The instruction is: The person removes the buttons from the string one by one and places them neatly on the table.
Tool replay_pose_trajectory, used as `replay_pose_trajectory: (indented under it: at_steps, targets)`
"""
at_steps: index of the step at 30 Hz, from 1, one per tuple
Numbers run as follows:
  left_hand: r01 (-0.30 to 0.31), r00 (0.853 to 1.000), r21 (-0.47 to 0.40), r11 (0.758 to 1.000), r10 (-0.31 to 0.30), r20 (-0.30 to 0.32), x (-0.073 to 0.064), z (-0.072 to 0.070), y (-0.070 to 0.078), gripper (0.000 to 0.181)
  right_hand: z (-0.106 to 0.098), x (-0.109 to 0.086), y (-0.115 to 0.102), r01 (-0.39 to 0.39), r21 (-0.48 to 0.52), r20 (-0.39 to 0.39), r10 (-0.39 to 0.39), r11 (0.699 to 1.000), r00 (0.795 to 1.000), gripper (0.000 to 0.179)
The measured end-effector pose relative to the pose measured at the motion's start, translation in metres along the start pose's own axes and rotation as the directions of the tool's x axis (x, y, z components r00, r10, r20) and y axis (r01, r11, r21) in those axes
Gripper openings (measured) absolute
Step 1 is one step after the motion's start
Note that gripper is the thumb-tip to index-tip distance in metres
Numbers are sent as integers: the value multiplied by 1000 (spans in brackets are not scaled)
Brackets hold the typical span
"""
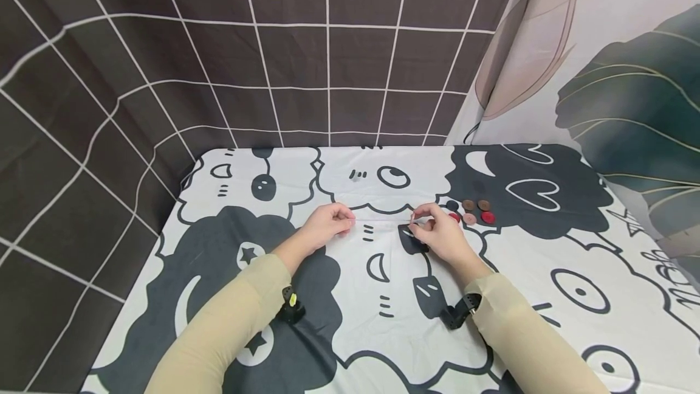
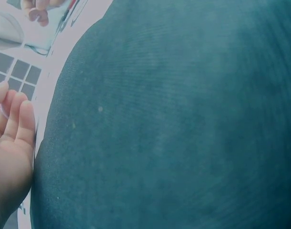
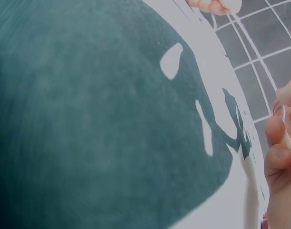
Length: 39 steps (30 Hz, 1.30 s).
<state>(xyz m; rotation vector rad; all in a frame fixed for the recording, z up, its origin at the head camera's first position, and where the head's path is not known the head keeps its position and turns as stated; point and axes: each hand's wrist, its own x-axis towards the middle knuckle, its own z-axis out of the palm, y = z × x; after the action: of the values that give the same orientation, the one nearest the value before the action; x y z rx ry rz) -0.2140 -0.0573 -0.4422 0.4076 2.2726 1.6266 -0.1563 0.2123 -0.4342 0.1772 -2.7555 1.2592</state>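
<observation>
With both forearms resting on the cartoon-printed surface (image 1: 547, 248), left hand (image 1: 324, 227) and right hand (image 1: 440, 235) held well apart, each pinching one end of a thin pale thread (image 1: 383, 221) stretched taut between them just above the cloth. Fingers curled around the thread in both hands; thread itself faint, best seen in the head view. Just beyond the right hand, a small cluster of round buttons (image 1: 471, 211), dark, brown, pink and red, lying on a black patch of the print.

Head view: bright, even, diffuse light; soft, faint shadows; no glare; sharp focus. Wide-angle distortion bends the wall grid (image 1: 164, 78) at the edges. Both wrist views: blurred, out of focus, with a blue-green cast.
</observation>
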Motion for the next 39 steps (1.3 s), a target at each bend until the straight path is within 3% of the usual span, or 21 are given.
replay_pose_trajectory:
  at_steps: [16, 39]
  targets:
    - [14, 1000, 11, 1000, -14, 0, 1, 0, -2, 10, -9, -4, 7, 30, 34, -14, -30, 999, 999, 28]
    - [0, 1000, 10, 1000, 0, -4, 1, 0, -4, 8, -21, -6, 19, -5, -86, -43, 2, 996, 999, 26]
